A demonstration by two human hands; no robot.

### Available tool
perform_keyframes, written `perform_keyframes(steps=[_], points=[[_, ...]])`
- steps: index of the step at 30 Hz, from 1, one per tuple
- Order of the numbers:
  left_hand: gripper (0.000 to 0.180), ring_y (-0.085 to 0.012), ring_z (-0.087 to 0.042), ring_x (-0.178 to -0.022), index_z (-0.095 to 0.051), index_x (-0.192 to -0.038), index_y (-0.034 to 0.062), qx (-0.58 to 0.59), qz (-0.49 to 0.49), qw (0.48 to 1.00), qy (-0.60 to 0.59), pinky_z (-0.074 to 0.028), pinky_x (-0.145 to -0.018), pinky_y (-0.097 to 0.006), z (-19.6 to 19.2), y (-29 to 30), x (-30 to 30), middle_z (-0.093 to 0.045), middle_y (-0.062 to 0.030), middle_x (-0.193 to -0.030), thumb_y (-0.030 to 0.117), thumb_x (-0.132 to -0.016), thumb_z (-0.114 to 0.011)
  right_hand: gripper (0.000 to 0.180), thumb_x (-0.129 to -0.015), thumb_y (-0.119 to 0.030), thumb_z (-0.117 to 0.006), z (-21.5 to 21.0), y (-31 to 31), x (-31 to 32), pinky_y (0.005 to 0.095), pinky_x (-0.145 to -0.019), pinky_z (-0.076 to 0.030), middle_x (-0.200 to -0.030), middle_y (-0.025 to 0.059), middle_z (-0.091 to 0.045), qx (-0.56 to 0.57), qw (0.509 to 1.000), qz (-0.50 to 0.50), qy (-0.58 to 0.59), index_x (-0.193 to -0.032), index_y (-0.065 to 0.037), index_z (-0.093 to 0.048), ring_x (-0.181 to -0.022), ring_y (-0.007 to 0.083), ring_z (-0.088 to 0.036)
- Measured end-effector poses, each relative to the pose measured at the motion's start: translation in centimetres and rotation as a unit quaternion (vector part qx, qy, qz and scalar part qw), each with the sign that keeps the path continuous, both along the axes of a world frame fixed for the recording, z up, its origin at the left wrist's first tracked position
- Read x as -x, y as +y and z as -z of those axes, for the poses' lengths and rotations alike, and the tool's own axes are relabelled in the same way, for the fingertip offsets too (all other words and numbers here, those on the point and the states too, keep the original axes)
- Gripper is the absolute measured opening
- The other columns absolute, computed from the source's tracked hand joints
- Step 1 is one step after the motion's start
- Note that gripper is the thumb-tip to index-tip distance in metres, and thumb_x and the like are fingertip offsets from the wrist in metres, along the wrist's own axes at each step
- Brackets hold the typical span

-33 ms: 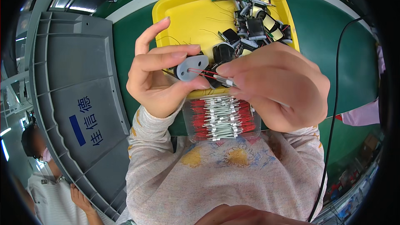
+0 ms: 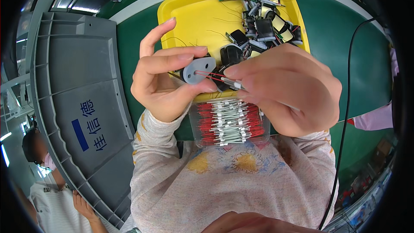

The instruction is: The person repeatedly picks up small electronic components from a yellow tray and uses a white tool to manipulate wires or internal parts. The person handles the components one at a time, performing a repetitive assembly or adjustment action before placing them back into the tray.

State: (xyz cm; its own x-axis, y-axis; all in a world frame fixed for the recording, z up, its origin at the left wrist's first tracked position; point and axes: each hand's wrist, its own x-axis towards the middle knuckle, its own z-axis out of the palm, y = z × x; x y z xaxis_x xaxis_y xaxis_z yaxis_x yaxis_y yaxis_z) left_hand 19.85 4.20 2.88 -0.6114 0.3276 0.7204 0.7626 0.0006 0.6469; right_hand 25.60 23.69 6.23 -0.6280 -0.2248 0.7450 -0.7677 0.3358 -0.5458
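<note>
Grey plastic piece (image 2: pixel 197 70) pinched in left hand (image 2: pixel 166 77) above yellow tray (image 2: pixel 194 17); red wire (image 2: pixel 214 75) gripped by right hand (image 2: pixel 284 88) beside it.

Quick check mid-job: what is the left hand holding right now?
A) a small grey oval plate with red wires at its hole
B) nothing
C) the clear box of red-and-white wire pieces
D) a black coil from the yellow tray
A: the left hand pinches a grey oval plate between thumb and fingers, while the right hand holds thin red wires at its hole; the clear box sits below the hands.
</note>
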Motion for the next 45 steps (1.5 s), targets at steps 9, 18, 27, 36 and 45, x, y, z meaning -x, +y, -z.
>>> perform_keyframes(steps=[9,18,27,36,45], points=[[0.046,-0.0276,-0.056,-0.098,-0.053,-0.088,0.0059,0.007,-0.016,1.000,-0.021,-0.028,-0.097,-0.048,-0.2,-0.1,-0.5,-0.066,-0.0132,-0.078,0.017,-0.054,-0.082,0.022,-0.054,0.002,-0.065,-0.1,-1.2,-0.1,0.0277,-0.049,-0.048,-0.077,0.0173,-0.063,-0.038,0.991,0.061,0.116,-0.075,0.003,-0.060,-0.058,0.0223,-0.058],[0.045,-0.0300,-0.054,-0.101,-0.054,-0.087,0.0057,0.009,-0.020,1.000,-0.017,-0.027,-0.097,-0.048,-0.4,0.0,-0.5,-0.066,-0.0135,-0.079,0.015,-0.053,-0.082,0.021,-0.054,-0.002,-0.064,-0.2,-2.1,-0.8,0.0269,-0.047,-0.048,-0.079,0.0174,-0.063,-0.013,0.990,0.077,0.116,-0.075,0.002,-0.060,-0.057,0.0213,-0.058],[0.044,-0.0259,-0.058,-0.094,-0.053,-0.087,0.0064,0.024,-0.015,1.000,0.006,-0.027,-0.097,-0.049,-0.6,0.0,-0.6,-0.066,-0.0134,-0.077,0.015,-0.055,-0.082,0.024,-0.056,0.006,-0.069,0.0,-0.4,-0.3,0.0258,-0.048,-0.046,-0.075,0.0156,-0.064,0.001,1.000,-0.006,0.028,-0.077,0.001,-0.058,-0.058,0.0204,-0.059],[0.045,-0.0273,-0.057,-0.097,-0.053,-0.088,0.0066,0.021,-0.008,1.000,0.007,-0.026,-0.097,-0.048,-0.4,0.0,-0.5,-0.067,-0.0127,-0.078,0.017,-0.055,-0.082,0.026,-0.058,0.008,-0.070,0.3,-0.3,-0.2,0.0255,-0.048,-0.046,-0.072,0.0174,-0.063,0.031,0.999,-0.020,0.016,-0.080,0.003,-0.056,-0.062,0.0228,-0.063],[0.045,-0.0330,-0.049,-0.108,-0.054,-0.088,0.0063,0.029,-0.001,1.000,0.005,-0.024,-0.098,-0.048,-0.5,-0.2,-0.6,-0.067,-0.0123,-0.079,0.017,-0.054,-0.082,0.025,-0.057,0.007,-0.070,0.6,-0.3,-0.3,0.0248,-0.048,-0.046,-0.072,0.0161,-0.064,0.033,0.999,-0.012,0.015,-0.079,0.003,-0.058,-0.062,0.0217,-0.063]])
